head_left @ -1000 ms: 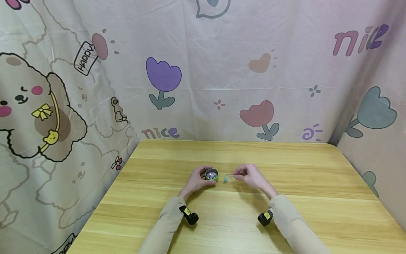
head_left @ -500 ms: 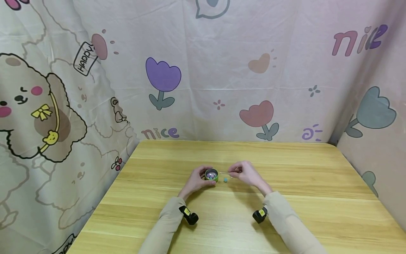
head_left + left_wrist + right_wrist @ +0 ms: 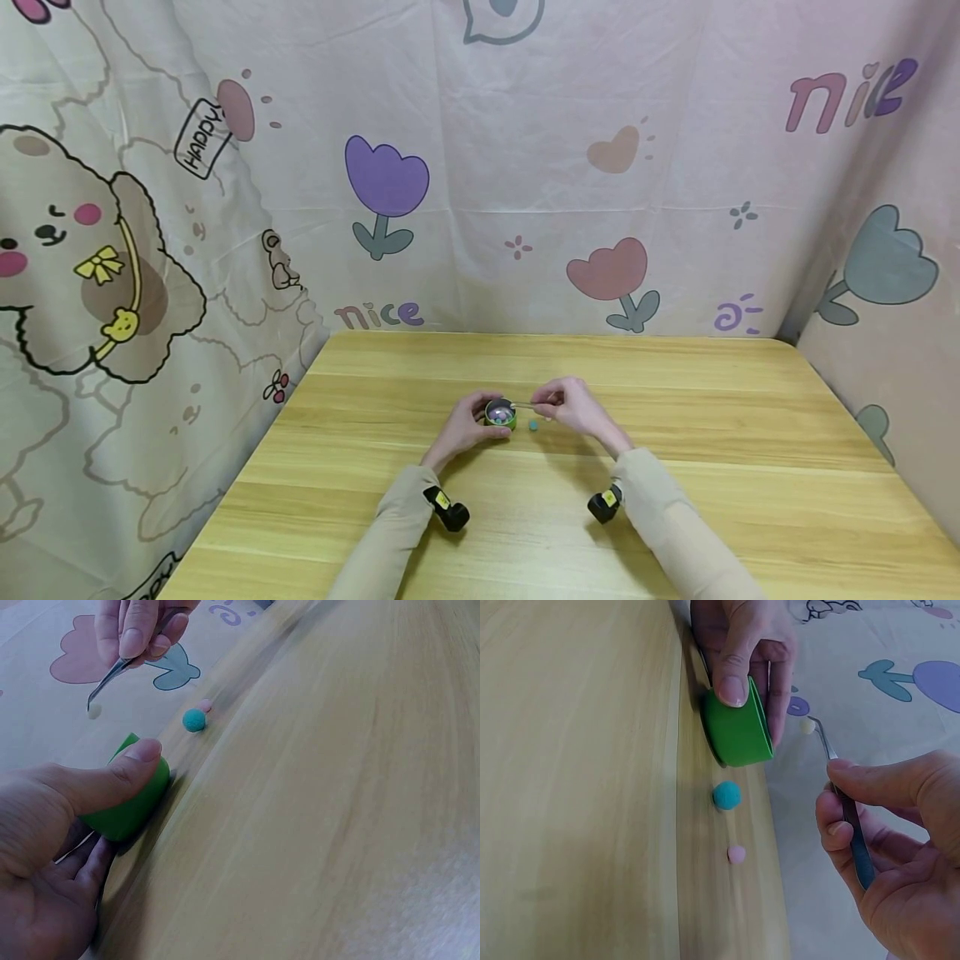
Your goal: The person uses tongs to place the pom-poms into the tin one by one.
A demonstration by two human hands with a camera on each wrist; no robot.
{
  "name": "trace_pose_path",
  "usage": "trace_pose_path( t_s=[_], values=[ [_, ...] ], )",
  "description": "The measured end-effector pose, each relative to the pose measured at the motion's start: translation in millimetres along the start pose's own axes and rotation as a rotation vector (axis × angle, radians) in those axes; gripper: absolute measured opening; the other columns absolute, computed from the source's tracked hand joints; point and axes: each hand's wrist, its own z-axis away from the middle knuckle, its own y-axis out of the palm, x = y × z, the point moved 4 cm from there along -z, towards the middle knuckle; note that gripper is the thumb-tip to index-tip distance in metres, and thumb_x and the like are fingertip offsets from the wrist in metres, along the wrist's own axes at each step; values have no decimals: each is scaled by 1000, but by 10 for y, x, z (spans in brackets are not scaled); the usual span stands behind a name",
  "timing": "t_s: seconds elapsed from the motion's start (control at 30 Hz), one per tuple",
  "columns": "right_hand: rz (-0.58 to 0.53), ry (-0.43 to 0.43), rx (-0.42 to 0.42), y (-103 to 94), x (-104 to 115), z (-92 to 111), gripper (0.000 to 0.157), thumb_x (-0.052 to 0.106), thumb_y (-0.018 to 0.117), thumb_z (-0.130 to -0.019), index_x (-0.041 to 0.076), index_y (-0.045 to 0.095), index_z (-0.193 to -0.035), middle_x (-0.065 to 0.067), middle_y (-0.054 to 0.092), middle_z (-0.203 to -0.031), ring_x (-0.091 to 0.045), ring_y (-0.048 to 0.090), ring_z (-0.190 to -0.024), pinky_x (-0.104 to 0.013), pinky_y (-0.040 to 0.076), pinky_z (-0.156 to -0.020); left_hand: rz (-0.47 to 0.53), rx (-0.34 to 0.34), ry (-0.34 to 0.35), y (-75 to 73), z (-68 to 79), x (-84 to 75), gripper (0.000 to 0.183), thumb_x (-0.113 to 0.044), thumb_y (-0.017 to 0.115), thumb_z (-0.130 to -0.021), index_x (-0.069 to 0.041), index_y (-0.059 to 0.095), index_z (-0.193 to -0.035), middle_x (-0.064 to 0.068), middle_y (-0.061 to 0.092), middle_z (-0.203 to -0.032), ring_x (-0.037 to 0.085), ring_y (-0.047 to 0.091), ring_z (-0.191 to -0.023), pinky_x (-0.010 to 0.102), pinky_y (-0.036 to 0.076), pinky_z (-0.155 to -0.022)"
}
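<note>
Left hand [image 3: 463, 427] gripping green cup [image 3: 737, 733], right hand [image 3: 579, 410] pinching tweezers [image 3: 860, 851], pale ball [image 3: 807, 726] at their tip; teal ball [image 3: 727, 796] near cup

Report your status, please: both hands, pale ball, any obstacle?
Left hand grips green cup; right hand holds tweezers. Pale ball at their tip, outside cup. No obstacle visible; turquoise ball, pink ball on table.
</note>
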Motion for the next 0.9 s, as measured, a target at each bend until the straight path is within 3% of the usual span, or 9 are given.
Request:
trace_pose_path(
  t_s=[0.17, 0.37, 0.47, 0.63, 0.9],
  values=[
    [-9, -12, -6, 21, -4, -32, 14, 3, 70, -89, -5, 74, -99, -14, 75, -85, -9, 64, -64, -18, 53, -54, -1, -6, -16, -8, 9, 11, 63, -2, 83, -79, 5, 55, -134, 25, 62, -134, 42, 59, -126, 51, 47, -114],
    [1, 30, 3, 35, -13, -61, 13, 4, 70, -90, -3, 75, -100, -17, 76, -89, -23, 69, -70, -17, 52, -56, -20, -2, 29, -19, 23, 12, 64, -8, 85, -78, 5, 56, -133, 24, 63, -132, 37, 62, -124, 46, 50, -112],
    [16, 21, -2, 41, -19, -75, 12, 4, 70, -90, -2, 76, -99, -16, 76, -90, -15, 66, -69, -17, 52, -56, -21, 4, 36, -21, 25, 8, 64, -9, 85, -78, 6, 55, -133, 25, 62, -132, 38, 61, -124, 45, 50, -112],
    [22, 14, -4, 48, -12, -86, 11, 4, 71, -90, -1, 76, -98, -15, 76, -89, -8, 61, -67, -18, 51, -56, 14, 7, -14, -11, 16, -17, 64, -2, 83, -79, 6, 54, -135, 26, 60, -135, 43, 58, -128, 52, 46, -115],
    [38, 20, -8, 62, -6, -99, 11, 5, 71, -89, 0, 77, -97, -14, 76, -89, -9, 61, -69, -18, 51, -56, 20, 8, 4, -1, 16, -10, 63, 1, 82, -79, 9, 53, -135, 28, 59, -135, 44, 58, -127, 54, 45, -114]
  ],
)
